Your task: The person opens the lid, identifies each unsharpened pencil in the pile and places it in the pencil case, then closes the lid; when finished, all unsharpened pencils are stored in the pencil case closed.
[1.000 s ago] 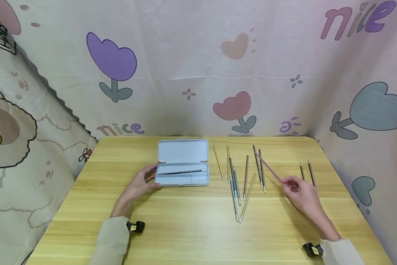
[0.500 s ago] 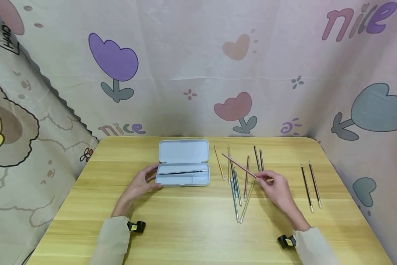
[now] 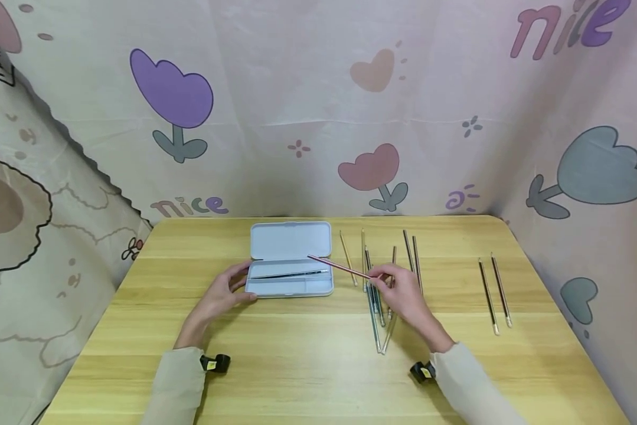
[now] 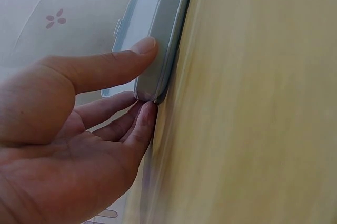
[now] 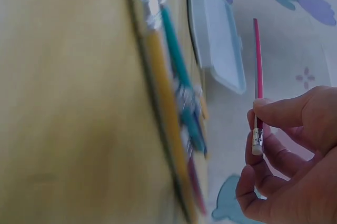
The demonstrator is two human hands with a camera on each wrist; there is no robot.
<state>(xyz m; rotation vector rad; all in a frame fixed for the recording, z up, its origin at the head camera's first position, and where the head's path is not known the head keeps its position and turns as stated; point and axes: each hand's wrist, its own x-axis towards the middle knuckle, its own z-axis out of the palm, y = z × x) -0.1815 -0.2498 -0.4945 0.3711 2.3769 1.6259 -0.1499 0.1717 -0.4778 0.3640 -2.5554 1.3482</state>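
Note:
A pale blue pencil case (image 3: 290, 288) lies with its lid (image 3: 290, 241) raised; a dark pencil (image 3: 288, 274) rests inside. My left hand (image 3: 219, 298) holds the case's left end, thumb (image 4: 113, 69) on its front wall and fingertips (image 4: 143, 113) at the end corner. Between thumb and fingers, my right hand (image 3: 403, 292) pinches a red pencil (image 5: 258, 58) near its white eraser end. That pencil's far tip overlaps the right side of the case in the head view. Beneath the right hand lie several loose pencils, among them a teal one (image 5: 178, 50) and a yellow one (image 5: 160, 63).
Two dark pencils (image 3: 489, 301) lie apart on the right of the wooden table (image 3: 297, 366). Two more dark pencils (image 3: 410, 254) lie behind the right hand. A thin yellow pencil (image 3: 346, 248) lies just right of the case. A patterned cloth (image 3: 275, 77) hangs behind the table.
My right hand has carried the red pencil leftward from the table's right side, over the loose pencils, to the case. My left hand has stayed on the case.

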